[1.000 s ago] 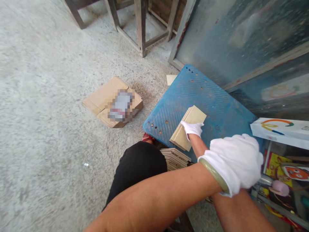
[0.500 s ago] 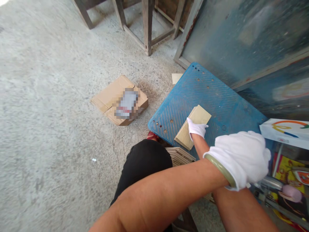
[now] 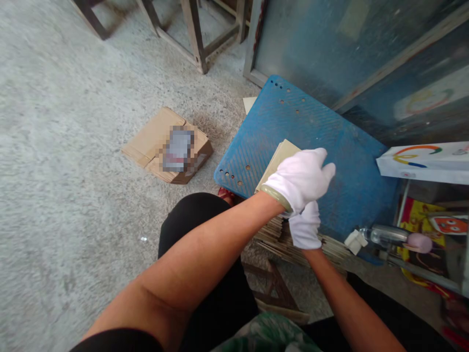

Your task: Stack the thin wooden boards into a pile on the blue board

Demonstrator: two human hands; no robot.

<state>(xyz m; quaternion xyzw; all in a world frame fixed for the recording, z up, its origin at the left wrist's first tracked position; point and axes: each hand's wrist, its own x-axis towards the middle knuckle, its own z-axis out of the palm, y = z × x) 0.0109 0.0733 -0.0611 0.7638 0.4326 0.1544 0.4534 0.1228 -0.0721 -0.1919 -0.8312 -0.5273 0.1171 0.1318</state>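
A stack of thin tan boards (image 3: 278,161) lies on a blue perforated board (image 3: 322,107), mostly hidden by my hands. My left hand (image 3: 298,178), in a white glove with a pale bangle at the wrist, is over the stack with its fingers apart. Just below it, my right hand (image 3: 305,226), also gloved, stays at the stack's near edge. Its fingers are partly hidden behind my left hand. A second pile of thin tan boards (image 3: 289,239) sits under my hands, at the blue board's lower edge.
My black-clad knee (image 3: 194,220) is left of the pile. On the concrete floor lies a flattened cardboard box (image 3: 154,144) with a blurred label. Wooden stool legs (image 3: 194,34) stand behind. At right are a framed glass pane (image 3: 322,49), a white box (image 3: 425,164) and a glass bottle (image 3: 384,235).
My left hand has moved left from beside the stack to over it, crossing in front of my right hand. The view has shifted slightly, and the stack is now more covered.
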